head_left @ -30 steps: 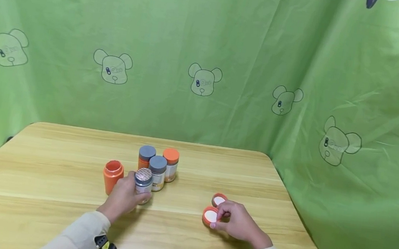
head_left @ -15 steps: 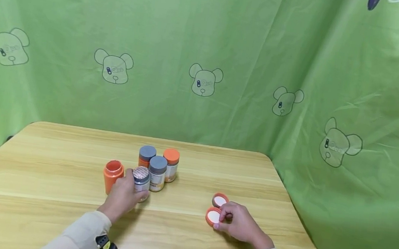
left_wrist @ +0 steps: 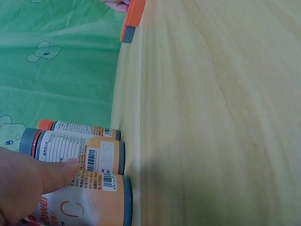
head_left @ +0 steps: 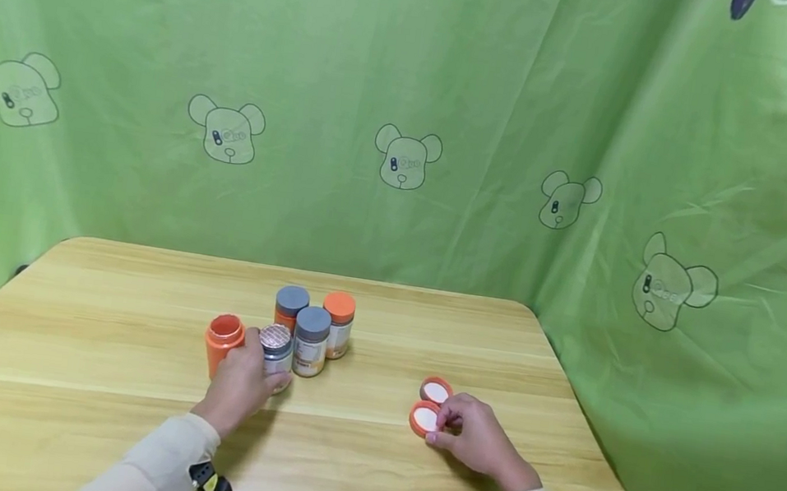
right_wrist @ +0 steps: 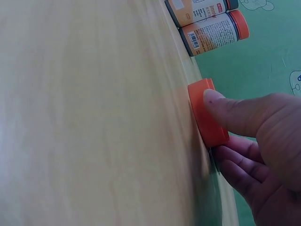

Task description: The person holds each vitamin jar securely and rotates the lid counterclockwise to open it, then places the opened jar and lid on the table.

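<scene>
My left hand grips a white-labelled jar with a dark neck and a foil-sealed top, upright on the table. In the left wrist view the thumb lies across the label of that jar. Just left of it stands an open orange jar without a lid. My right hand pinches an orange lid, white inside up, at its edge; the right wrist view shows the thumb on the lid's orange side. Behind it lies a second upturned lid.
Behind the left hand's jar stand three capped jars: a grey-lidded white one, a grey-lidded orange one and an orange-lidded white one. They stand close together on the wooden table. A green curtain hangs behind and to the right.
My left hand has shifted the foil-topped jar slightly left and back, nearer the open orange jar. The right hand has moved its lid a little right and back, near the other lid.
</scene>
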`<state>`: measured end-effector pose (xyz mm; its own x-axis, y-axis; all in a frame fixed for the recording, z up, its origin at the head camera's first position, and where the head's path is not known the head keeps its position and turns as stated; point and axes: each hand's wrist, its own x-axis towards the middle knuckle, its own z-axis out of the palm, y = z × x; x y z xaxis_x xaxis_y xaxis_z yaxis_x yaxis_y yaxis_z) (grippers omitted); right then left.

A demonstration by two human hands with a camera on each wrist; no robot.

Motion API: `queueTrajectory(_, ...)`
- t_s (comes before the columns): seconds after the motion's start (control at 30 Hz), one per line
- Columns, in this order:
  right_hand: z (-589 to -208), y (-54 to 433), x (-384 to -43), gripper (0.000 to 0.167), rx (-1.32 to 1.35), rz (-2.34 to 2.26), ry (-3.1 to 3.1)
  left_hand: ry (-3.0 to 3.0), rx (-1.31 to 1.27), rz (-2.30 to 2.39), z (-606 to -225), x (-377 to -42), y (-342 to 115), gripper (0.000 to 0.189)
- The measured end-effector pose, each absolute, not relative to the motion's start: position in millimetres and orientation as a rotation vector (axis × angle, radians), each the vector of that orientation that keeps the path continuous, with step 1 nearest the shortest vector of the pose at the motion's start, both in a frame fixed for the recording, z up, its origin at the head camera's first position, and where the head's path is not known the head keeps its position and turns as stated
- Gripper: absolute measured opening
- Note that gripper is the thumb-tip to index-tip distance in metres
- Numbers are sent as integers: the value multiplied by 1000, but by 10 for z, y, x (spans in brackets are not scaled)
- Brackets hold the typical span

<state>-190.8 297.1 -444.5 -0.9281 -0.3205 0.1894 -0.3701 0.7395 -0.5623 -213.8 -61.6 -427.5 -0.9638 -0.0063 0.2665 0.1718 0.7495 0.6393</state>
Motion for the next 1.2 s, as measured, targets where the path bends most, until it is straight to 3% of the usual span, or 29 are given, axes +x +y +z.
queueTrajectory(0.33,-4393,2931,-1926,17,486,900,-2844,-2663,-170,-1013,-4210,-2100,-618,66)
queueTrajectory(0.87,-4310,2731,-2008,14,649,960,-2654,-2668,-224,-854,-4017,-2031,-588,85)
queueTrajectory(1.2,-4221,2526,-2100,21,589,996,-2694,-2492,-360,-799,-3879,-1925,-568,57)
